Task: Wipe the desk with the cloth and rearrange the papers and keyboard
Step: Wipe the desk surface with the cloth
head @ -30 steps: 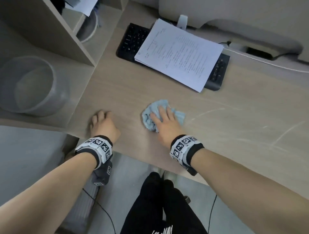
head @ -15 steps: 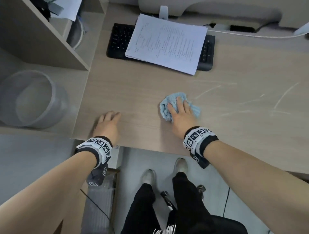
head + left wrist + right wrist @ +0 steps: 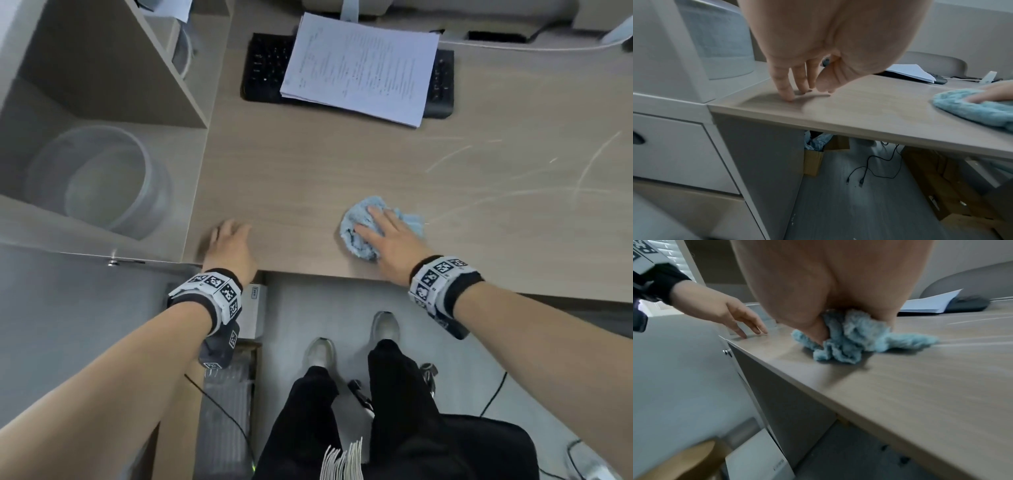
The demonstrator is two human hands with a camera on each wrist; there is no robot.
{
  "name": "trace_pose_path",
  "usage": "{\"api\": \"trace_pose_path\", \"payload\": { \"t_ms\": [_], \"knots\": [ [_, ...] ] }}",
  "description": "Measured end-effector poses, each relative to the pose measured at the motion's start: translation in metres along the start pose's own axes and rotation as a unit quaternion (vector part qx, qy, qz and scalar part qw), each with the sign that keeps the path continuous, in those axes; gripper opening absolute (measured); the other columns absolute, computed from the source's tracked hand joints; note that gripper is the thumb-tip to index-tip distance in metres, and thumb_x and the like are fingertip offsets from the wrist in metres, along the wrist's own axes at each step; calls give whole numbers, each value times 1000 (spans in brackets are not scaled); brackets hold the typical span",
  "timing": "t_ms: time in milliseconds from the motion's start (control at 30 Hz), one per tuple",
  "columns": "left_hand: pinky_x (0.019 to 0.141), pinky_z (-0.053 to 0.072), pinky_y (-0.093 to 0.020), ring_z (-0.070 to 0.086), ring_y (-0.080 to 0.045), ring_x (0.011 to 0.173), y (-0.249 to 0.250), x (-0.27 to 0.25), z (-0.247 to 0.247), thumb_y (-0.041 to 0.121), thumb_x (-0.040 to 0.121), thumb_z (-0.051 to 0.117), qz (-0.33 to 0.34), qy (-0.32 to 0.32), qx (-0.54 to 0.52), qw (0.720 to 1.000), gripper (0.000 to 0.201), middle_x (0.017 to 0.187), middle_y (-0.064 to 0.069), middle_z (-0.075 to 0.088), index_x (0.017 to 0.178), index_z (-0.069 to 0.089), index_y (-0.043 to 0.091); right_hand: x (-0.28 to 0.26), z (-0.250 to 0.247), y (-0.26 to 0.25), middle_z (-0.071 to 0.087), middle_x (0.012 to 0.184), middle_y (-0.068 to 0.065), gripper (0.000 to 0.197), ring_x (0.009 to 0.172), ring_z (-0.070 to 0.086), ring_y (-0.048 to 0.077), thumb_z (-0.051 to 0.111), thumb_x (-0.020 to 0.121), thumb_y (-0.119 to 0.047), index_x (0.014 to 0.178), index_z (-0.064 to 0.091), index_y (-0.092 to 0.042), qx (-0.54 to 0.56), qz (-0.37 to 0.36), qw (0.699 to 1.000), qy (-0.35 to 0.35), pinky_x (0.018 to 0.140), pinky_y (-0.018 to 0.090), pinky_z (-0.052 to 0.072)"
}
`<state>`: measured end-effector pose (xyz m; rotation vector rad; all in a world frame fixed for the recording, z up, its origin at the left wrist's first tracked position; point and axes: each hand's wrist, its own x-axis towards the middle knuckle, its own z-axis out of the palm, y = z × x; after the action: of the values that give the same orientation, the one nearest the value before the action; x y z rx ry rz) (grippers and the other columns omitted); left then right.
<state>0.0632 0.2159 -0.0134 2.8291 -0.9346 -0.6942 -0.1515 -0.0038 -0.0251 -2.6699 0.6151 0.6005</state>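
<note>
A crumpled light-blue cloth [image 3: 356, 240] [image 3: 851, 339] [image 3: 970, 108] lies on the wooden desk [image 3: 308, 178] near its front edge. My right hand [image 3: 383, 236] presses flat on the cloth with straight fingers. Over at the desk's front left corner, my left hand [image 3: 229, 246] [image 3: 797, 87] rests its fingertips on the wood and holds nothing. A stack of white papers [image 3: 359, 68] lies on top of a black keyboard [image 3: 263, 68] at the back of the desk.
A shelf unit [image 3: 102, 85] with a clear round container [image 3: 102, 185] borders the desk on the left. White streaks [image 3: 513, 171] mark the desk's right part. A white cable [image 3: 513, 48] runs along the back. Under the desk are boxes, cables and my legs.
My right hand has slid the cloth to the right along the desk's front edge. The left hand stays at the left corner. The head view has shifted back from the desk.
</note>
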Motion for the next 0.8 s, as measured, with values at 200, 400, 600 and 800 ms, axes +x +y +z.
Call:
{"api": "trace_pose_path", "payload": {
  "t_ms": [200,400,600,800],
  "knots": [
    [105,38,-43,35,-31,130,-12,-4,3,1,74,52,-18,2,22,1000,62,140,-9,40,134,46,15,42,18,-106,-7,163,11,85,148,-4,40,58,79,-6,153,20,-25,-12,-103,994,17,120,55,5],
    [105,38,-41,32,-30,131,-16,-6,2,5,75,56,-5,-14,21,1000,65,143,-6,37,137,43,17,16,20,-55,-12,164,1,85,150,-7,30,53,85,-2,154,15,-34,-47,-154,987,-13,121,49,9],
    [113,27,-34,25,-28,140,-17,-7,-9,6,79,53,9,-59,-3,998,68,152,-4,30,144,37,17,47,-5,-43,-8,164,3,85,150,-3,32,52,86,0,153,14,-34,22,7,999,24,121,51,12],
    [113,29,-32,39,-26,135,-34,2,-22,-6,78,44,-25,-30,-108,993,63,147,-7,42,139,44,11,141,-45,-73,28,154,13,74,138,35,36,57,81,3,147,37,-23,183,36,977,103,109,39,34]
  ]
}}
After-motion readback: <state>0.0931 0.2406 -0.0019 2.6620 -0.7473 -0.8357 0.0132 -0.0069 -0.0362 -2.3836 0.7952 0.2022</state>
